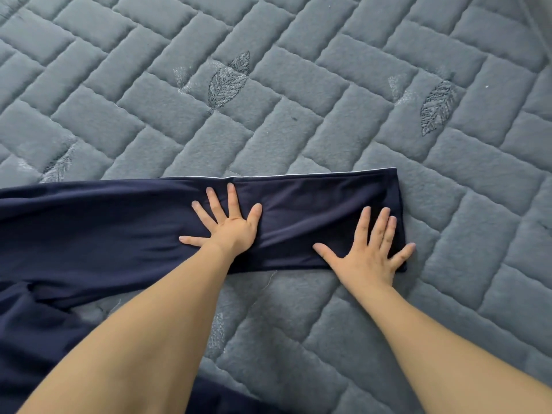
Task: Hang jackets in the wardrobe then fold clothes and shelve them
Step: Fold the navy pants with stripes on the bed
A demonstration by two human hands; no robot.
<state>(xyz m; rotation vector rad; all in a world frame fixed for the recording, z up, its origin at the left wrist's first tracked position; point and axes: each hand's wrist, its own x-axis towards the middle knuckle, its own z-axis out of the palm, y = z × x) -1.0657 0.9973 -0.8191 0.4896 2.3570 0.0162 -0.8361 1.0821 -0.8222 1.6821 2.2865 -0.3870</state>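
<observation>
A navy blue garment (104, 222) lies spread across the quilted bed, a long band of it running from the left edge to a straight end at the right. A thin white piping runs along its far edge. My left hand (227, 225) presses flat on the middle of the band with fingers spread. My right hand (370, 252) presses flat near the band's right end, fingers straight, the little finger reaching past the cloth's edge. More of the garment bunches at the lower left, partly hidden under my left forearm.
The grey-blue quilted bed cover (298, 85) fills the view, with embroidered leaf patterns (228, 80). Its surface stretches beyond and to the right of the garment.
</observation>
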